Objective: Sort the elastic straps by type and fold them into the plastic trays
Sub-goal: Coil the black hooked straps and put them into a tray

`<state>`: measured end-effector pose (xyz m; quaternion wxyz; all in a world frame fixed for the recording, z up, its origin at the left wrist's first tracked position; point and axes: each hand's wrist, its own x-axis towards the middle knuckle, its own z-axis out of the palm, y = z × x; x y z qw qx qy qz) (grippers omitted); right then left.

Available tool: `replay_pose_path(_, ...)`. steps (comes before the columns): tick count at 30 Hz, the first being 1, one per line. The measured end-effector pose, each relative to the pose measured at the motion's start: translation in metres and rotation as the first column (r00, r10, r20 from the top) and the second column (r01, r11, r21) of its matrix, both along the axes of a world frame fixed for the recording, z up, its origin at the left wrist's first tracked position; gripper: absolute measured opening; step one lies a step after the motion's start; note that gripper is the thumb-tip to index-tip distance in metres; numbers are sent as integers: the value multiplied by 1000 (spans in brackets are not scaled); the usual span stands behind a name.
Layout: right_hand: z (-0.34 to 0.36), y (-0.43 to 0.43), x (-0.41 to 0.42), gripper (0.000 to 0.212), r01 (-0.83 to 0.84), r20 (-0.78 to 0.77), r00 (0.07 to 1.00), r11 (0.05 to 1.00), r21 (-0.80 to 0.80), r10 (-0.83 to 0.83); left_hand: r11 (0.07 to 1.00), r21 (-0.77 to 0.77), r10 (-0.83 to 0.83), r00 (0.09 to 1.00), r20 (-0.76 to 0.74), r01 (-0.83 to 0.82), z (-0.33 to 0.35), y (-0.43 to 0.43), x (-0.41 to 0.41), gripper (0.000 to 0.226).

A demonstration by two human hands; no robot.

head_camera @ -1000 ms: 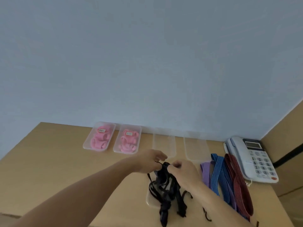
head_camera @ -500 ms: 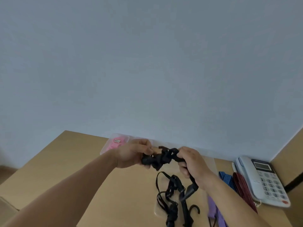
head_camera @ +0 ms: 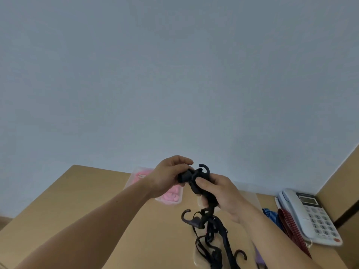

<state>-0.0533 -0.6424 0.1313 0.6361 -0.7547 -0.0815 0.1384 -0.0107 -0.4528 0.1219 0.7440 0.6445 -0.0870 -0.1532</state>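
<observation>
- The left hand (head_camera: 169, 177) is held up above the light wooden counter (head_camera: 93, 202). Its fingers (head_camera: 180, 167) are curled round one bunched end of the black elastic straps (head_camera: 195, 178), with the thumb lying over the top.
- The right hand (head_camera: 223, 197) grips the same bundle just beside the left hand. Its fingers wrap the cords from behind, and its thumb (head_camera: 202, 181) presses on the front.
- A curved black hook (head_camera: 206, 167) sticks up between the two hands.
- Below the right hand the rest of the black elastic straps hangs in a loose tangle with more hooks jutting out. The tangle reaches down to a clear plastic tray (head_camera: 196, 258) at the near edge of the counter.
- Near the wall, a clear tray of pink folded items (head_camera: 171, 198) shows under the left hand. A second pink-filled tray (head_camera: 138, 174) is partly hidden behind the left wrist.
- An empty clear tray (head_camera: 250, 197) lies partly behind the right hand.
- To the right, a blue striped strap (head_camera: 272, 216) and a dark red striped strap (head_camera: 289, 228) lie side by side next to a white push-button telephone (head_camera: 310, 216).
- A patch of purple strap (head_camera: 259, 258) shows beside the right forearm.
</observation>
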Motion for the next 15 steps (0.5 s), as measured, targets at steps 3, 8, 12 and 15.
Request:
replay_pose_path(3,3,-6,0,26,-22,14,1000,999,-31,23,989,1,-146,987,-72,147,4,8,2,39)
replay_pose_path(8,9,-14,4,57,22,-51,998,967,-254,-36,926,256,-285,958,-12,278,5,15,11,32)
replay_pose_path(12,11,-11,5,65,47,99,995,843,-536,8,893,410,-236,969,73,186,7,4,13,26)
replay_pose_path(15,12,-11,12,20,159,250,967,897,-412,-56,895,400,-242,968,64,198,4,-4,13,30)
